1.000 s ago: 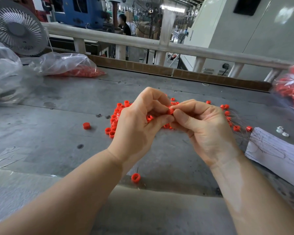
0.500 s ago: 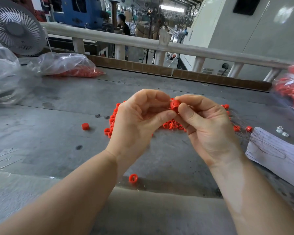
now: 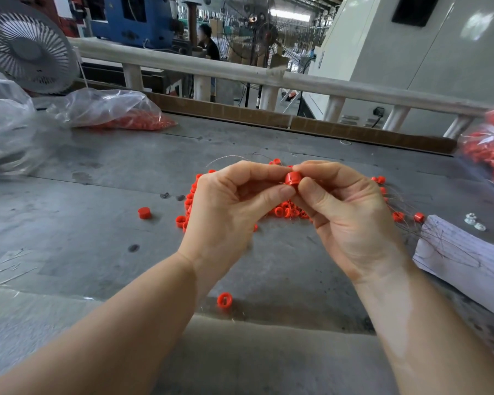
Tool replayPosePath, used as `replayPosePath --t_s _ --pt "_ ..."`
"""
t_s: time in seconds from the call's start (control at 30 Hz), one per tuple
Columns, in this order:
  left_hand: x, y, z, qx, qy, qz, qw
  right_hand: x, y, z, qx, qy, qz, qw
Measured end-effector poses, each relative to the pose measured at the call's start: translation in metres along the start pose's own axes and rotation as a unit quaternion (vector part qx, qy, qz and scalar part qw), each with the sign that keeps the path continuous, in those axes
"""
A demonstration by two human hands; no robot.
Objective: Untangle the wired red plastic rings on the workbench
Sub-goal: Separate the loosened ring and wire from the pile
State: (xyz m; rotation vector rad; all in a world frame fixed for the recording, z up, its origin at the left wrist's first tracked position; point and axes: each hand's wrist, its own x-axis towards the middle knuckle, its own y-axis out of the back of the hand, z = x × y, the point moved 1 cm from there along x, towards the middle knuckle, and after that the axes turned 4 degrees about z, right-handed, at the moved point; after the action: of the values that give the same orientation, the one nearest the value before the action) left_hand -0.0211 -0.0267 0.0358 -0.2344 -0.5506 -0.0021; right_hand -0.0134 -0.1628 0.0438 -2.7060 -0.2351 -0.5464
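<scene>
Red ring (image 3: 293, 178) now clear betw. both hands' tips, raised vs. before.

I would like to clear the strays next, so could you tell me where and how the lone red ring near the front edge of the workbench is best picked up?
The lone red ring lies tipped, its hole facing partly toward the camera. I would come from above and pinch its outer wall on opposite sides; the bench around it is bare, and any wire on it is too fine to tell.
</scene>
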Motion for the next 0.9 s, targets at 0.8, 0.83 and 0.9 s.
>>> replayPosePath --t_s 0.8,0.83,0.9 --pt "0.0007 -0.0009 -0.0026 -0.043 0.035 -0.018 0.998 0.0010 -0.0026 -0.0011 -0.175 0.055 0.015 0.983" --pt "0.0004 -0.0012 -0.0021 -0.037 0.027 -0.022 0.999 0.0010 -0.0031 -0.0009 -0.179 0.055 0.014 0.982" --pt "0.0003 -0.0017 -0.0016 -0.028 0.017 -0.024 0.999 0.0011 -0.0032 -0.0004 -0.181 0.059 0.019 0.981"
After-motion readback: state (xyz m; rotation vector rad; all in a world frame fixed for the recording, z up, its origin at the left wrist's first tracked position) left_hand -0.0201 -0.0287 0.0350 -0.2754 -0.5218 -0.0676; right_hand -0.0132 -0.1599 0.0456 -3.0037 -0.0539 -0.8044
